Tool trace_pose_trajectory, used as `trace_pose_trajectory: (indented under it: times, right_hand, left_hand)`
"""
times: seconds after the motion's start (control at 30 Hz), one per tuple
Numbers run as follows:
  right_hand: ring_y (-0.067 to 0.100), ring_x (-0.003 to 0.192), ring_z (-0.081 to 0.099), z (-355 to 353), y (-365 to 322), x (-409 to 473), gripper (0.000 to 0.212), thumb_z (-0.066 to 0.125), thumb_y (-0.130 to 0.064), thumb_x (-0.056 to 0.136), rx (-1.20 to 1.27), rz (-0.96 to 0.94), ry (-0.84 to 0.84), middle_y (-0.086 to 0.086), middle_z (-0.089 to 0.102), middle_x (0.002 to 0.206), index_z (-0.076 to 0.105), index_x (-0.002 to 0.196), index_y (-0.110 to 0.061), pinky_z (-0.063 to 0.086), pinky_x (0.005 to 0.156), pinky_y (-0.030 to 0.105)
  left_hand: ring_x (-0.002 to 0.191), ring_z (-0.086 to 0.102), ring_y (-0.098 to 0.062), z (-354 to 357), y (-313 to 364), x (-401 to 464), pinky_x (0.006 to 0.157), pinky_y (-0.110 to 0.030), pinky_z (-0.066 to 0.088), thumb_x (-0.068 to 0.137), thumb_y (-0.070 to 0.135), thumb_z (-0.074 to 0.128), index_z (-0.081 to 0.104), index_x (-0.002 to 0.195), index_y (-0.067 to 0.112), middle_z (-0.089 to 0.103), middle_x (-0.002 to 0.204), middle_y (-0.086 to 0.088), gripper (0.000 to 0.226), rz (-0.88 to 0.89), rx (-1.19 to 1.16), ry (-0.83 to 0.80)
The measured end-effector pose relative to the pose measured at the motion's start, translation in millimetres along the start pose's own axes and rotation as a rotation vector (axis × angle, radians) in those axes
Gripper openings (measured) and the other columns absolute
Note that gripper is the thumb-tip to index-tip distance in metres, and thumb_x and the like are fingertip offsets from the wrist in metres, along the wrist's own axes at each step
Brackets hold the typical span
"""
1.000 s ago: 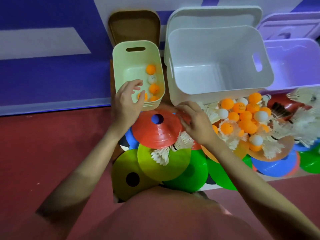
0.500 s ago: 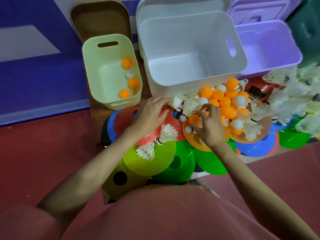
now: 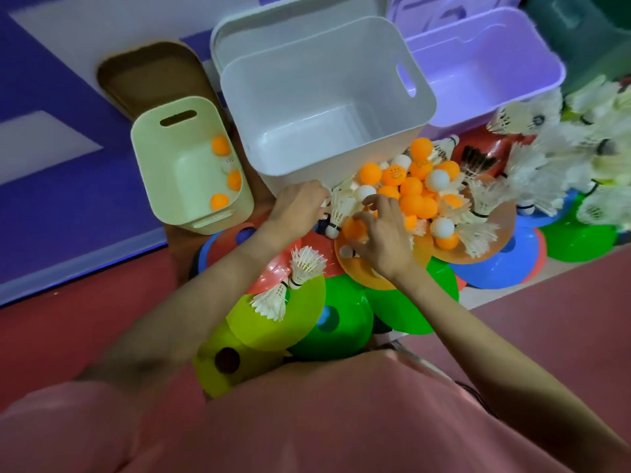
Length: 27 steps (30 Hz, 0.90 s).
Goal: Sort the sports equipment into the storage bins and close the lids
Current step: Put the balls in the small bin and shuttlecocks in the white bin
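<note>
While both hands work at the heap of ping-pong balls (image 3: 415, 186) just in front of the white bin (image 3: 327, 107), the right hand (image 3: 384, 238) lies over the near edge of the heap with its fingers curled round an orange ball (image 3: 353, 228) — a grip closed on that ball, with a white ball (image 3: 346, 250) just beside the thumb. The left hand (image 3: 300, 206) sits at the foot of the white bin, fingers bent down beside a shuttlecock (image 3: 339, 211); whether its grip holds anything I cannot tell. The heap rests on an orange cone (image 3: 379, 278) among overlapping flat cones — red, green, yellow and blue. Two more shuttlecocks (image 3: 290, 285) lie on the red and yellow cones nearer the person. The small green bin (image 3: 191, 165) to the left holds a few balls, its brown lid (image 3: 150, 76) leaning behind it. A purple bin (image 3: 485, 70) stands to the right of the white one, and many shuttlecocks (image 3: 580, 148) pile at the far right.
</note>
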State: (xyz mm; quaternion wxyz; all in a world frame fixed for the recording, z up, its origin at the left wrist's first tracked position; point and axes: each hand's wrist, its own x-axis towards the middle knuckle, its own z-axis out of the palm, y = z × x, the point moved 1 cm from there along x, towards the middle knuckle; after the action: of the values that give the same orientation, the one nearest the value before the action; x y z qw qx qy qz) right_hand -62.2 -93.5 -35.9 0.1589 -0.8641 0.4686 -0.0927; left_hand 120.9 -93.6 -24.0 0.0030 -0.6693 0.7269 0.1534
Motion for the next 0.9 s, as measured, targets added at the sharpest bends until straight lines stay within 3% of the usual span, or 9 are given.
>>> trace_pose_trajectory:
  times: [0.23,0.3,0.43,0.57,0.67,0.8,0.9]
  right_hand:
    - [0.036,0.103,0.049,-25.3,18.3,-16.3,0.040,0.077,-0.023,0.074,0.172,-0.035,0.114,0.020,0.052,0.115,0.063,0.106,-0.003,0.042,0.079,0.040]
    - [0.035,0.104,0.049,-29.2,24.6,-18.6,0.039,0.077,-0.023,0.076,0.179,-0.028,0.119,0.020,0.052,0.116,0.063,0.108,-0.004,0.041,0.080,0.038]
    - [0.035,0.104,0.048,-33.6,32.1,-19.8,0.039,0.076,-0.024,0.078,0.199,-0.004,0.109,0.019,0.051,0.116,0.063,0.109,-0.004,0.042,0.081,0.041]
    - [0.034,0.105,0.048,-34.8,32.8,-20.5,0.040,0.074,-0.026,0.080,0.204,-0.009,0.104,0.018,0.051,0.115,0.062,0.111,-0.005,0.042,0.082,0.040]
    - [0.033,0.104,0.049,-35.3,29.6,-20.0,0.039,0.073,-0.026,0.081,0.223,-0.014,0.112,0.017,0.052,0.114,0.061,0.112,-0.004,0.042,0.083,0.038]
    - [0.028,0.101,0.052,-33.6,18.7,-19.0,0.035,0.067,-0.026,0.087,0.313,-0.027,0.107,0.013,0.053,0.114,0.057,0.113,-0.005,0.044,0.079,0.034]
    - [0.024,0.095,0.053,-28.3,2.8,-16.2,0.033,0.065,-0.025,0.089,0.339,-0.044,0.074,0.010,0.055,0.110,0.054,0.114,-0.006,0.045,0.073,0.035]
  left_hand:
    - [0.099,0.061,-0.031,1.3,10.7,21.0,0.071,-0.039,0.050,0.087,0.005,0.055,0.064,0.103,0.009,0.062,0.105,-0.009,0.019,-0.082,0.223,-0.124]
    - [0.095,0.063,-0.031,-0.3,16.8,23.2,0.062,-0.035,0.045,0.086,0.002,0.054,0.063,0.096,0.010,0.063,0.100,-0.008,0.015,-0.102,0.302,-0.152]
    - [0.094,0.064,-0.029,-2.6,30.2,26.5,0.060,-0.030,0.038,0.088,0.000,0.048,0.062,0.088,0.012,0.065,0.099,-0.005,0.019,-0.103,0.421,-0.210]
    - [0.090,0.065,-0.028,-4.9,29.6,28.5,0.057,-0.029,0.037,0.085,-0.002,0.052,0.052,0.077,0.015,0.064,0.096,-0.004,0.019,-0.092,0.414,-0.214]
    - [0.091,0.063,-0.030,-8.2,18.9,21.4,0.058,-0.034,0.042,0.086,0.006,0.058,0.062,0.090,0.008,0.062,0.099,-0.007,0.005,-0.072,0.322,-0.105]
    - [0.098,0.061,-0.025,-8.6,2.8,-15.7,0.070,-0.035,0.046,0.083,0.024,0.064,0.067,0.108,0.014,0.064,0.108,-0.002,0.026,-0.036,-0.028,0.177]
    - [0.092,0.064,-0.019,-16.5,-5.9,-56.1,0.069,-0.032,0.050,0.078,0.029,0.072,0.070,0.103,0.020,0.069,0.104,0.005,0.026,-0.075,-0.250,0.369]
